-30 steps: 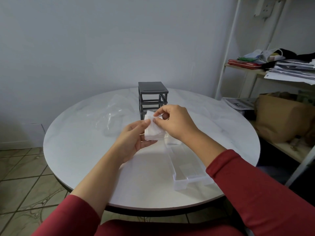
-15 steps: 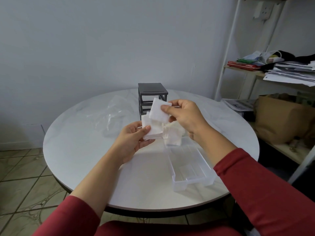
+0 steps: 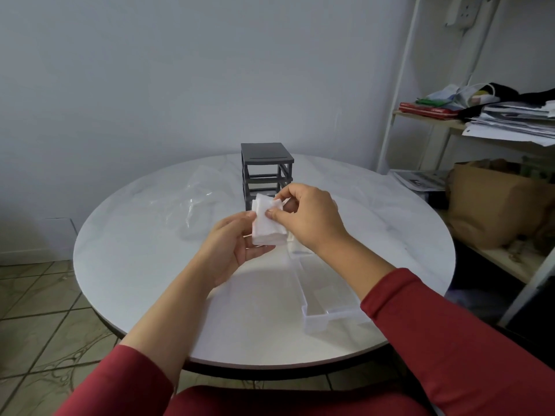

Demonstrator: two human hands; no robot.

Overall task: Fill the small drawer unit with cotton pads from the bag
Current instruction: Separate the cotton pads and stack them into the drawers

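Observation:
A stack of white cotton pads sits in my left hand, held above the middle of the round white table. My right hand pinches the top pad of that stack between thumb and fingers. The dark grey drawer unit stands behind my hands with its slots showing no drawers. A clear plastic drawer lies pulled out on the table under my right forearm. The clear plastic bag lies crumpled to the left of the unit.
A white metal shelf rack stands at the right with papers, a red book and a brown paper bag. The wall is close behind the table. Tiled floor shows at the lower left.
Half a second ago my right hand held a single pad lifted off the stack to the right; now it is back on the stack, pinching the top pad.

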